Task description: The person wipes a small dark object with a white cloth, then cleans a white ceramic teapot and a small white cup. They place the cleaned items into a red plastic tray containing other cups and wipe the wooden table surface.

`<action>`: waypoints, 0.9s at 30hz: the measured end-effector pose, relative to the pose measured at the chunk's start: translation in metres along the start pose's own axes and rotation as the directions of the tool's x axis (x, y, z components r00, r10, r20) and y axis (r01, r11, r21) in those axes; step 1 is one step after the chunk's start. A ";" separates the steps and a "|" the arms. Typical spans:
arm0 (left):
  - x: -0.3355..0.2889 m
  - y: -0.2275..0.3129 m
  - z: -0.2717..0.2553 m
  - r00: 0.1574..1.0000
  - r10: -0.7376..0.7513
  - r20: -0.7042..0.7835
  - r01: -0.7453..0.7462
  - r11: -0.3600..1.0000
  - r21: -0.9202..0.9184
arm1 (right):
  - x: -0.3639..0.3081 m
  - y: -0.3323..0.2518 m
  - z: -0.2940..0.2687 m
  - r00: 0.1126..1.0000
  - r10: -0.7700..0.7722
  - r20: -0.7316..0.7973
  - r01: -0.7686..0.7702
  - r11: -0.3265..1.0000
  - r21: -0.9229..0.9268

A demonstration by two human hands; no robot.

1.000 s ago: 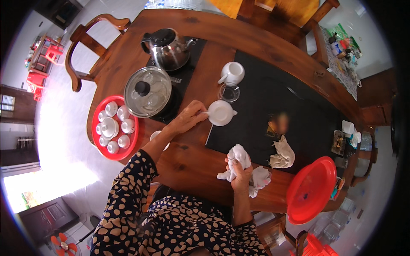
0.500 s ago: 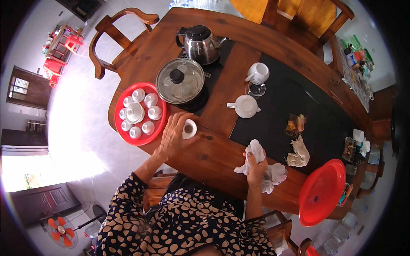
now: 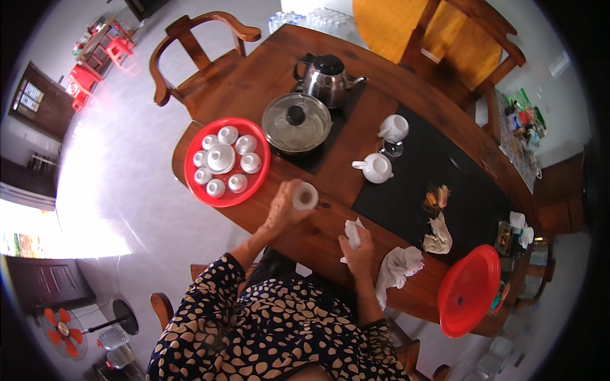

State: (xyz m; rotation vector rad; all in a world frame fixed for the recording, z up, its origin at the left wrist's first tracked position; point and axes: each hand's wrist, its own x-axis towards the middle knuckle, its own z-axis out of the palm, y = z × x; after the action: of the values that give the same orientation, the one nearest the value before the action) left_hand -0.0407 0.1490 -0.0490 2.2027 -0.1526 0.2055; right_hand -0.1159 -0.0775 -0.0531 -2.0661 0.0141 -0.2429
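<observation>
My left hand (image 3: 281, 208) is closed on a small white cup (image 3: 307, 196), its round opening facing up toward me, above the table's near edge. In my right hand (image 3: 360, 253) is a crumpled white tissue (image 3: 353, 232), pinched by thumb and fingers to the right of the cup. Beside that hand lies another bunched white cloth or tissue (image 3: 401, 264) on the wood. To the left, a red tray (image 3: 192, 183) carries several upturned white cups (image 3: 237, 183) around a lidded white bowl (image 3: 220, 157).
A glass-lidded pot (image 3: 279, 130) and a steel kettle (image 3: 327, 89) stand behind my left hand. Two white pitchers (image 3: 375, 168) sit near a black tabletop panel (image 3: 406, 203). A beige crumpled cloth (image 3: 438, 235) and a red basin (image 3: 470, 292) are at right.
My left hand has lifted the cup off the table. My right hand has moved left with its tissue, away from the bunched one. The whole view has shifted slightly.
</observation>
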 end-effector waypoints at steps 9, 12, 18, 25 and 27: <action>-0.036 0.084 -0.009 0.989 0.023 0.144 0.044 0.895 -0.443 | 0.020 -0.075 0.019 0.782 0.487 0.389 -0.536 0.207 0.818; -0.040 0.081 -0.015 0.988 -0.004 0.154 0.076 0.884 -0.461 | 0.017 -0.063 0.016 0.793 0.396 0.463 -0.584 0.278 0.763; -0.043 0.052 -0.026 0.994 -0.105 0.029 0.105 0.871 -0.480 | 0.014 -0.060 0.007 0.876 0.286 0.389 -0.439 0.806 0.397; -0.048 0.022 -0.071 0.912 -0.167 -0.375 0.101 0.977 -0.188 | 0.012 -0.030 0.005 0.987 -0.114 0.117 0.141 0.956 -0.258; -0.053 0.004 -0.085 0.888 -0.228 -0.399 0.171 0.970 -0.174 | 0.007 -0.026 0.006 0.978 -0.131 0.163 0.175 0.941 -0.289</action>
State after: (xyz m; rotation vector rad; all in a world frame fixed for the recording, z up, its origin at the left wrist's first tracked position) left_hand -0.1011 0.2167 -0.0060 1.9726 0.2917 0.5288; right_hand -0.1107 -0.0605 -0.0324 -2.3899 -0.2099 -0.1980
